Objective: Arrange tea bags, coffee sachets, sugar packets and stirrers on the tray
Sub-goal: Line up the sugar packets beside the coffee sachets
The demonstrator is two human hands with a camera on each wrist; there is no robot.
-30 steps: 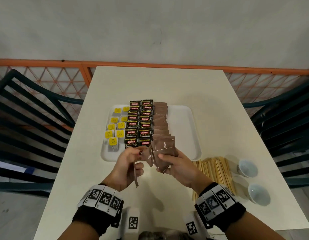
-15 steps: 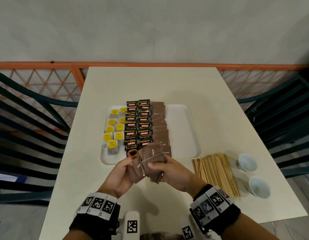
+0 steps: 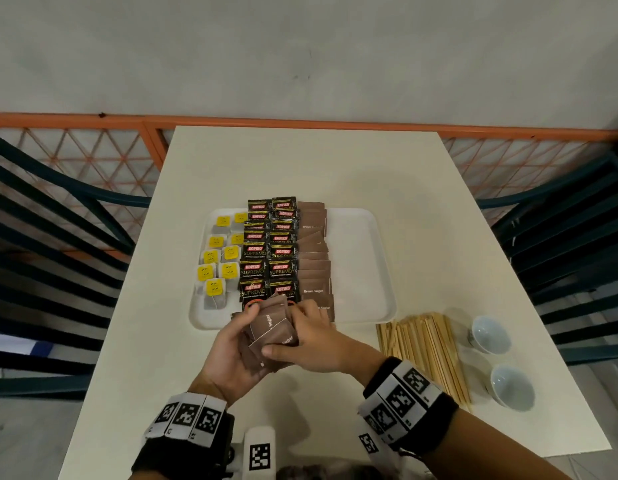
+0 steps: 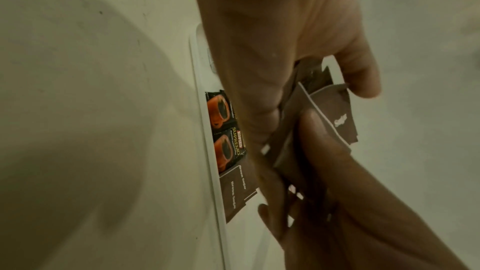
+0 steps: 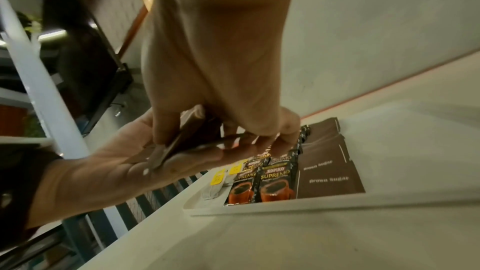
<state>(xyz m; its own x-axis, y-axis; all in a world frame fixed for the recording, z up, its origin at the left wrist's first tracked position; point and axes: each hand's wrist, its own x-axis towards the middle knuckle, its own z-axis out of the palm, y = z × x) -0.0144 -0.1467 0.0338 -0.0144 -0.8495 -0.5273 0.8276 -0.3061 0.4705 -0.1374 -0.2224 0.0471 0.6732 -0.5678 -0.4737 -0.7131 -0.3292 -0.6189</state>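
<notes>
On the white tray [image 3: 363,265] lie tea bags [image 3: 217,258] with yellow tags at the left, two columns of black coffee sachets [image 3: 269,251] in the middle and a column of brown sugar packets [image 3: 314,268] beside them. At the tray's near edge both hands hold a loose stack of brown sugar packets [image 3: 273,334]. My left hand [image 3: 231,348] cups the stack from below and the left. My right hand [image 3: 318,341] grips it from the right, thumb on the stack's near edge. The held packets [image 4: 335,114] fan out between the fingers. The tray's right part is bare.
Wooden stirrers [image 3: 425,355] lie in a bundle on the table, right of the tray. Two small white cups [image 3: 489,334] [image 3: 511,386] stand further right. Dark chairs flank the table on both sides, and an orange railing runs behind it.
My left hand, which pinched a single packet apart from the rest, has closed in under the stack. Both hands now hold the packets together, low at the tray's near edge.
</notes>
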